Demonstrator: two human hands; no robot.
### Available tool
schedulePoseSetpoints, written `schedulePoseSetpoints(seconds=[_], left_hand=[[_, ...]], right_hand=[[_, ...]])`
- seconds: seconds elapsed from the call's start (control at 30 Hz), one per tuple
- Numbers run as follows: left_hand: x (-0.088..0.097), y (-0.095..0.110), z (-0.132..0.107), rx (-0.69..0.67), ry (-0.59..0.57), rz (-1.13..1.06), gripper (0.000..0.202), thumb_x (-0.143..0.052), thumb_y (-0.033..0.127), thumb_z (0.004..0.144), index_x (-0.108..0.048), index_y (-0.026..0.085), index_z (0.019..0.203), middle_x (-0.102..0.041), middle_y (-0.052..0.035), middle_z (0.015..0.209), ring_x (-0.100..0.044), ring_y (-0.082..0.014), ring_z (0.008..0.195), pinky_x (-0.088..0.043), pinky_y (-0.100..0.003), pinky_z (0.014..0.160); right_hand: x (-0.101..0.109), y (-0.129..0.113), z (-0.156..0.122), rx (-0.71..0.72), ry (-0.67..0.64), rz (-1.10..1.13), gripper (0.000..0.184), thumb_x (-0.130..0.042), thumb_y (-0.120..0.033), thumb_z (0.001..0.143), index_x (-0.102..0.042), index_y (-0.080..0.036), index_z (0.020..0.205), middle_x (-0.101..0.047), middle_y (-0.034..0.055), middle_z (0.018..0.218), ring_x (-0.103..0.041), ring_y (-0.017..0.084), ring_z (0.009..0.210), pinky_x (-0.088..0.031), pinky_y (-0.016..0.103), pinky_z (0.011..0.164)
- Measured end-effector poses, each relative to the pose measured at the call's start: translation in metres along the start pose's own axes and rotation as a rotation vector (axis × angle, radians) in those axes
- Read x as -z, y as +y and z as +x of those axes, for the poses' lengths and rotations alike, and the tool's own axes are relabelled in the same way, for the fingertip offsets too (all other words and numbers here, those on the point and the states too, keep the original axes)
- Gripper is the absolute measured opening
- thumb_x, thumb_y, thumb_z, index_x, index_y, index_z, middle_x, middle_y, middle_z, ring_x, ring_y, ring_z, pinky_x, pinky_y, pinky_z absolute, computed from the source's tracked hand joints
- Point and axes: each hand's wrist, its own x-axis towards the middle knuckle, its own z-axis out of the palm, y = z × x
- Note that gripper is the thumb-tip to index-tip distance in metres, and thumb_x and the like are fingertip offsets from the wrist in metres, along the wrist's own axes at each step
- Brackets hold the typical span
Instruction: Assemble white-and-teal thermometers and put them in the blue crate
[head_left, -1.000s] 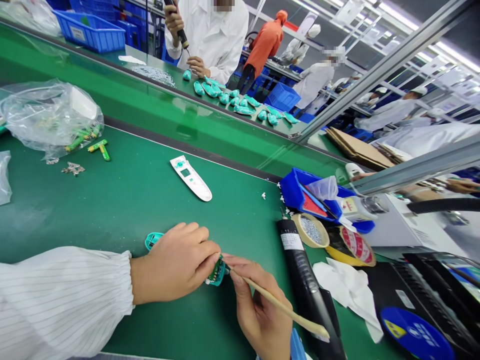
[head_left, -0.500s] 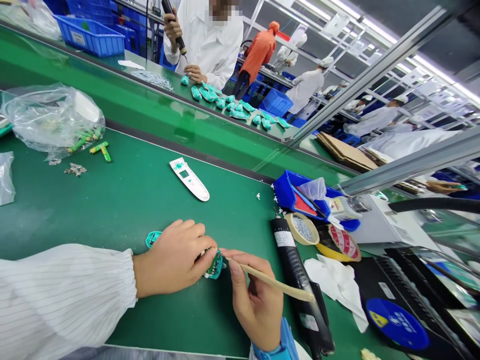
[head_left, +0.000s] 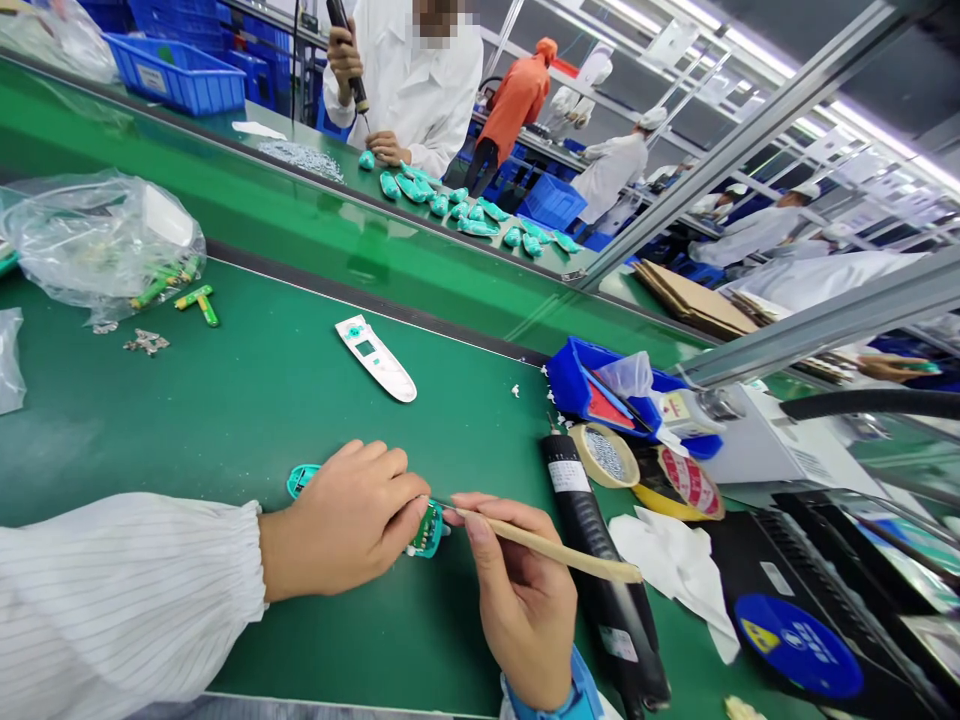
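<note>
My left hand [head_left: 345,520] grips a teal plastic housing [head_left: 302,481], which runs under the fingers and shows at both sides. A small circuit board [head_left: 430,530] sits in its near end, partly hidden by my fingertips. My right hand [head_left: 521,600] pinches a thin wooden-handled brush or stick [head_left: 555,545], and its fine tip reaches the board. Both hands rest just above the green work mat [head_left: 247,420]. Across the mat lies a white device casing [head_left: 377,358] with a small window.
A black cylindrical tool [head_left: 592,550] lies just right of my right hand, beside tape rolls [head_left: 604,455] and a blue bin [head_left: 592,390]. A plastic bag [head_left: 97,245] with green parts lies at the left. Beyond a divider, a co-worker [head_left: 397,90] holds an electric screwdriver above teal housings.
My right hand has risen slightly, and the stick's far end has swung upward. The left hand and housing stay almost still, while the whole view has shifted a little.
</note>
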Motion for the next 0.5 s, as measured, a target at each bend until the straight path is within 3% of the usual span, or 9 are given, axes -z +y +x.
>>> schedulePoseSetpoints(seconds=[0.13,0.5], left_hand=[[0.0017,0.0026,0.0001,0.029,0.003,-0.034,0.026,-0.033,0.027,0.088,-0.058,0.021,0.091,-0.053,-0.0005,0.076,-0.042,-0.0131,0.069,-0.028,-0.03,0.064],[-0.0007,-0.0004,0.0002,0.027,-0.022,-0.038,0.027,-0.03,0.029,0.088,-0.056,0.021,0.089,-0.053,-0.0001,0.079,-0.041,-0.0141,0.071,-0.026,-0.031,0.064]], right_hand=[[0.0017,-0.0037,0.0015,-0.019,-0.019,0.092,0.011,-0.046,-0.012,0.084,-0.05,-0.02,0.089,-0.057,0.0024,0.089,-0.061,0.011,0.078,-0.053,0.022,0.07],[0.0002,-0.0018,-0.0015,-0.008,-0.055,0.067,0.012,-0.045,-0.011,0.084,-0.046,-0.02,0.091,-0.058,0.0029,0.088,-0.059,0.012,0.081,-0.05,0.024,0.071]])
